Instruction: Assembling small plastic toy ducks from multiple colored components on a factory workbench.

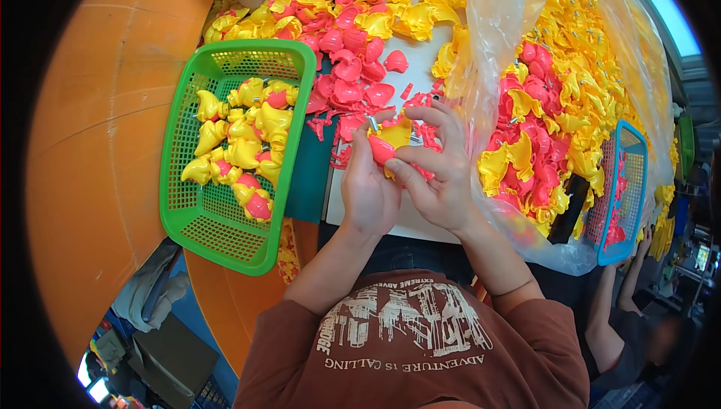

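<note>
Toy [389, 141], yellow and pink, sat gripped between left hand [368, 187] and right hand [435, 176], seemingly mid-assembly. Next likely called for pressing its halves flush before the green basket [184, 206].

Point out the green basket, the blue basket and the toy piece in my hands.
green basket [197, 240]: head view, bare mesh floor.
blue basket [633, 184]: head view, right wall.
toy piece [392, 137]: head view, yellow half.

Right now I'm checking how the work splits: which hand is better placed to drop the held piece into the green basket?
Probably the left hand: it grips the pink-and-yellow piece together with the right hand, and the green basket lies on its side, so no crossing over.
</note>
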`<move>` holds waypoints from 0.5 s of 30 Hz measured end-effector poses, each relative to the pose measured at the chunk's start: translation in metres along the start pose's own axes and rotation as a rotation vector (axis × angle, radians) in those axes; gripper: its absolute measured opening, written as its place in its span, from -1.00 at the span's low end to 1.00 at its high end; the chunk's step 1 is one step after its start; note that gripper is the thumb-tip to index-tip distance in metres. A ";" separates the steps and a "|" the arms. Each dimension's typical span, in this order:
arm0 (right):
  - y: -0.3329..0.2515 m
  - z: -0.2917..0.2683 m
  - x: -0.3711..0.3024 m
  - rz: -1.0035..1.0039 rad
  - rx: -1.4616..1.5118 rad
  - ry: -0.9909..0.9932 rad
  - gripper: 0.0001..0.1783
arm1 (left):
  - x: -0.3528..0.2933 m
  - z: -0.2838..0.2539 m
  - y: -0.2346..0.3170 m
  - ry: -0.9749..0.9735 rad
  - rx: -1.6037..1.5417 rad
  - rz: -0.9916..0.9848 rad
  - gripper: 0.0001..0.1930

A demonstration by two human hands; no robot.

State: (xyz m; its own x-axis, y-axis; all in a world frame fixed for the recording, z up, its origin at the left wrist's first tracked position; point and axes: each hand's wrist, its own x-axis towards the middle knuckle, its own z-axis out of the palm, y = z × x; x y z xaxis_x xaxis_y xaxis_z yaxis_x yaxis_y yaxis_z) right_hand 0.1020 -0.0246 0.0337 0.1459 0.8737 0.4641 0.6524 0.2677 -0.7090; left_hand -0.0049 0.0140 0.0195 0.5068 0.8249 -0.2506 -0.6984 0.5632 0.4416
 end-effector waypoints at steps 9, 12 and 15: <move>0.038 0.011 0.039 0.075 0.199 0.035 -0.68 | 0.012 -0.032 0.002 0.200 0.026 0.105 -0.45; 0.098 0.009 0.095 -0.027 -0.364 0.044 -0.57 | 0.007 -0.055 0.008 0.077 0.049 0.033 -0.47; 0.143 0.020 0.134 -0.016 -0.706 -0.001 -0.55 | 0.005 -0.046 0.007 0.095 0.043 -0.019 -0.48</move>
State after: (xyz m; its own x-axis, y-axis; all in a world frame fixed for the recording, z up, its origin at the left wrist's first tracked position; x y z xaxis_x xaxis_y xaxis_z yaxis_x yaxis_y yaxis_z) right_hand 0.2001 0.1389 -0.0155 0.1318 0.8723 0.4708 0.9811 -0.0468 -0.1880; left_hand -0.0300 0.0245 -0.0180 0.4683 0.8158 -0.3392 -0.6653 0.5783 0.4722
